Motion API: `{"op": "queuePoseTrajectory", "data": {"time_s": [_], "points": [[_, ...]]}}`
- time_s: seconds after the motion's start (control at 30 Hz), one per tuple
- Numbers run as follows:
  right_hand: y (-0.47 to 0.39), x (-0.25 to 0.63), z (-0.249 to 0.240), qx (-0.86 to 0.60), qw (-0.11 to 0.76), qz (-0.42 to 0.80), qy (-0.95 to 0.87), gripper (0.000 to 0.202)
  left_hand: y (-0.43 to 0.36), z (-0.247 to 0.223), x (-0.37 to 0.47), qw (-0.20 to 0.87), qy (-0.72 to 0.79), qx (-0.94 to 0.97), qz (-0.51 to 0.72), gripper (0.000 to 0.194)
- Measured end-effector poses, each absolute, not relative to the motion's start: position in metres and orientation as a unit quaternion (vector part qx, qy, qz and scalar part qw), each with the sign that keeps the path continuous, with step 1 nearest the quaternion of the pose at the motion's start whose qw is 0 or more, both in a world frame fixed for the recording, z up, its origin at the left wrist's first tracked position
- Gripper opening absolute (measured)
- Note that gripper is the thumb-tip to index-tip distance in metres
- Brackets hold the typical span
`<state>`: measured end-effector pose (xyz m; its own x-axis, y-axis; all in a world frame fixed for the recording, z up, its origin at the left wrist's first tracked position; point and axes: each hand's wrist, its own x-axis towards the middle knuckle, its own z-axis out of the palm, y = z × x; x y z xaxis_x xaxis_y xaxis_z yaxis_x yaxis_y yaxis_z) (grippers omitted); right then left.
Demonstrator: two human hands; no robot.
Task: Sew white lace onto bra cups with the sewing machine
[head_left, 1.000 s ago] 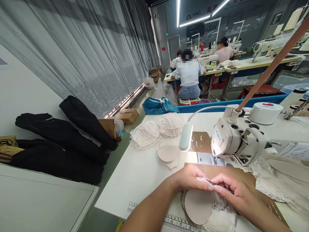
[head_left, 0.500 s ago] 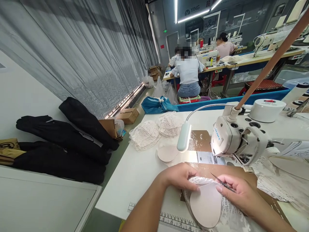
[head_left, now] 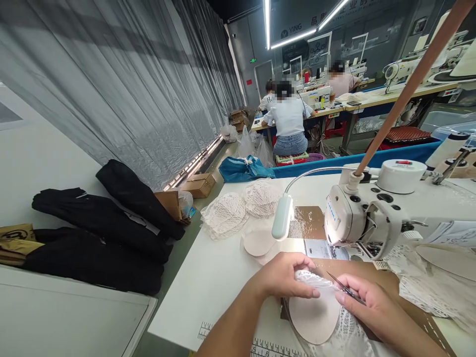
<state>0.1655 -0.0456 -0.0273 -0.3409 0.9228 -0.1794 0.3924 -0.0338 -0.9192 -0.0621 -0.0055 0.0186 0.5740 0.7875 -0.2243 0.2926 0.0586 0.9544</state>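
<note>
In front of the sewing machine, a white lace bra cup piece (head_left: 351, 329) lies around a smooth, pale oval pad (head_left: 315, 317). My left hand (head_left: 288, 277) is closed on the upper lace edge, its thumb lying across the pad's top and its fingertips behind the lace. My right hand (head_left: 366, 297) pinches the same lace at the pad's upper right. Slim, dark, pointed thread snips (head_left: 347, 288) rest in that hand, tip pointing up and left. The sewing machine (head_left: 345, 213) stands just beyond both hands, with its needle area partly hidden.
Two lace cup stacks (head_left: 225, 213) sit at the table's far left, near another pale cup (head_left: 259, 242). A lamp (head_left: 282, 218) hangs beside the machine. More lace pieces (head_left: 427, 292) lie at the right. A printed ruler (head_left: 275, 347) marks the front edge. Co-workers (head_left: 290, 116) sit beyond.
My left thumb has slid right along the lace edge over the pad. The lace and pad have shifted slightly left. The snips stay in my right hand; the camera view has tilted a little.
</note>
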Motion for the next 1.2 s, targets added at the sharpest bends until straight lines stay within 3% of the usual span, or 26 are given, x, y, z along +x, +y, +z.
{"op": "queuePoseTrajectory", "data": {"time_s": [0.2,0.5,0.8,1.2], "points": [[-0.044,0.168,-0.031,-0.529,0.238,0.473,-0.663,0.04,-0.01,0.007,-0.048,0.625,0.399,0.638,0.207,0.041],[-0.044,0.177,-0.004,-0.497,0.293,0.537,-0.616,0.049,-0.01,0.009,-0.047,0.665,0.403,0.602,0.182,0.051],[-0.041,0.184,-0.004,-0.432,0.214,0.562,-0.673,0.036,-0.011,0.006,-0.047,0.677,0.41,0.586,0.175,0.047],[-0.039,0.181,0.0,-0.443,0.204,0.536,-0.689,0.035,-0.011,0.013,-0.046,0.69,0.42,0.57,0.149,0.047]]}}
